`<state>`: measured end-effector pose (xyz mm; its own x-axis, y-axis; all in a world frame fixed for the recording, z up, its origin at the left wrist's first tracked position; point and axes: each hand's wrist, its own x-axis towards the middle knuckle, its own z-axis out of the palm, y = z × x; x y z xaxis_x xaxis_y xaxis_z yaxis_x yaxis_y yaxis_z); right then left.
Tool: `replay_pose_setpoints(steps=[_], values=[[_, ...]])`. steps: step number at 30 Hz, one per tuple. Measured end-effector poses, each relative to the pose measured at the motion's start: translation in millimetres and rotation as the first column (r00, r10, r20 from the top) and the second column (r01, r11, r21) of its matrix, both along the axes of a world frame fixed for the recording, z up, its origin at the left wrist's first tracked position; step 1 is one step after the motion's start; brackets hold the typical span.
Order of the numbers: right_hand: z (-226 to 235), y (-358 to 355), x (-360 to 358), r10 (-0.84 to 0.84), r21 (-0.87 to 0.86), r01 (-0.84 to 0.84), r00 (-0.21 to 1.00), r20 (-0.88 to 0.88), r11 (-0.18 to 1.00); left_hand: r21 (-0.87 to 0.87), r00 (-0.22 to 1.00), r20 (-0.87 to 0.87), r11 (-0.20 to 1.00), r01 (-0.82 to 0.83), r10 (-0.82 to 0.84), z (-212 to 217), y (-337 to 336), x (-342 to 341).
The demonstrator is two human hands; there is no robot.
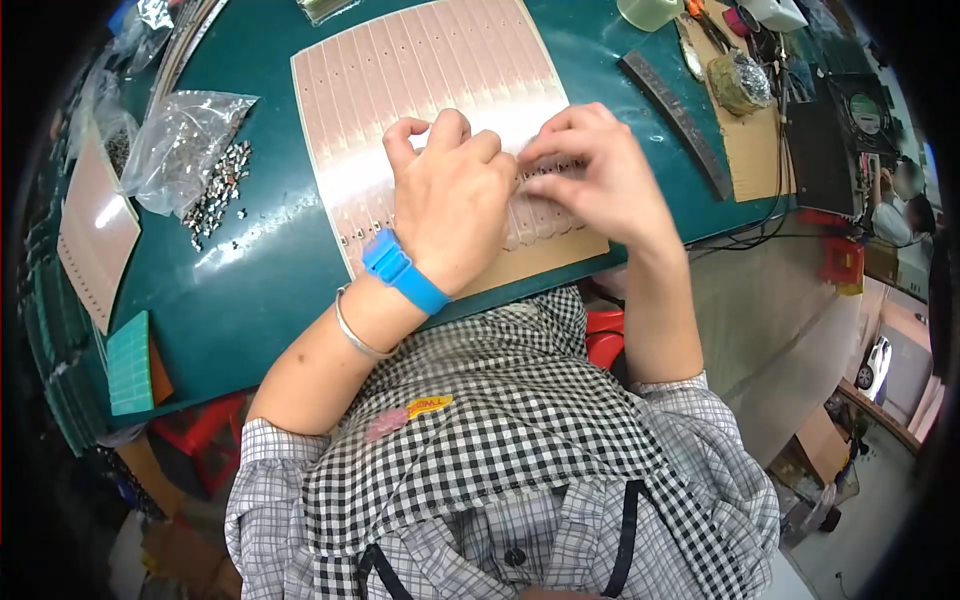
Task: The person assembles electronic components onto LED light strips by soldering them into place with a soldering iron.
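A large pinkish panel (400,65), scored into long narrow strips, lies in front of me. Small metal parts (362,232) sit in a row across its near part. Over that row my left hand (450,190) is closed, its fingers curled down; its fingertips and anything in them are hidden. Just right of it, my right hand (600,170) reaches in from the side over the same row. Its thumb and forefinger are apart, slightly blurred, with metal parts on the panel showing between them. Nothing shows in its grasp.
Left on the green table (270,300) are a heap of loose metal parts (215,195), a clear plastic bag (185,145) and another panel (100,230). A dark bar (678,125) lies to the right, near cardboard (765,150) with a tape roll (738,82). Someone sits far right.
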<state>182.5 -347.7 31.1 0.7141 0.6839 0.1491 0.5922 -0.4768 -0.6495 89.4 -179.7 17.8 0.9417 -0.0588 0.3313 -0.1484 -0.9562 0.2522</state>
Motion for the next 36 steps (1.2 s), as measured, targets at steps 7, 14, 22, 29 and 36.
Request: replay_pose_setpoints(steps=[7,14,22,29,36], values=[[13,-32,30,-0.203,0.108,0.214,0.974,-0.104,0.971,-0.282,0.992,-0.013,0.951,-0.128,0.129,34,61,-15],[-18,-30,30,-0.309,-0.017,0.313,0.928,-0.206,0.95,-0.293,0.888,-0.1,0.84,-0.458,0.449,-7,138,-73],[-16,-15,30,-0.348,-0.136,0.333,0.932,-0.107,0.933,-0.291,0.84,-0.222,0.789,-0.541,0.495,-19,121,-75],[-21,-15,29,-0.359,-0.105,0.349,0.929,-0.095,0.931,-0.383,0.849,-0.228,0.758,-0.528,0.477,-24,126,-80],[-16,-7,18,-0.354,-0.042,0.357,0.933,0.06,0.933,-0.358,0.866,-0.147,0.791,-0.496,0.477,-20,119,-77]])
